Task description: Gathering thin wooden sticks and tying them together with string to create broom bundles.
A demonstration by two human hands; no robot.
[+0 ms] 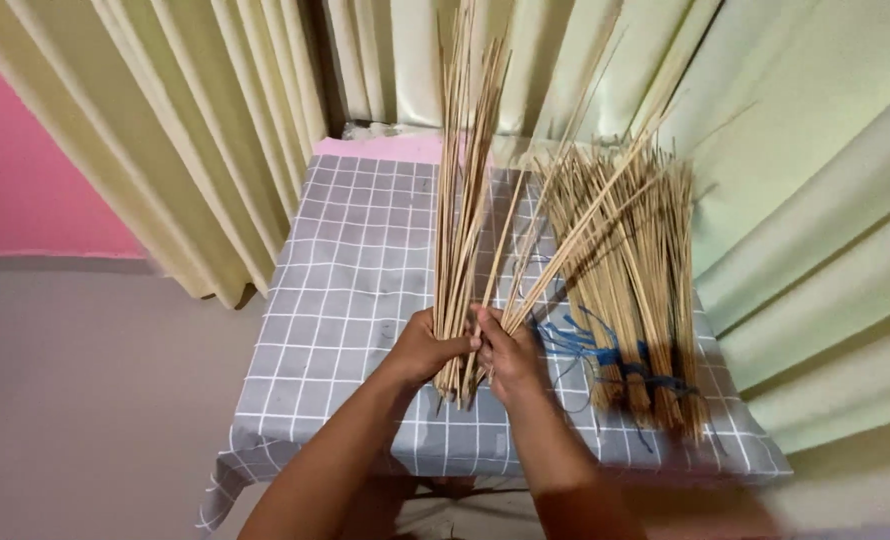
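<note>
My left hand point(427, 348) grips the lower end of an upright bunch of thin tan sticks point(462, 180) above a small table. My right hand point(508, 352) is right beside it, holding a few looser sticks point(565, 250) that lean away to the right. Both hands touch at the base of the sticks. To the right lies a larger bundle of the same sticks point(637, 290), fanned out on the table and tied near its lower end with blue string point(605, 350).
The table carries a grey cloth with a white grid point(345, 280). Pale yellow-green curtains point(215, 130) hang behind and to the right. A pink wall point(25, 170) shows at the left, grey floor point(85, 400) below it.
</note>
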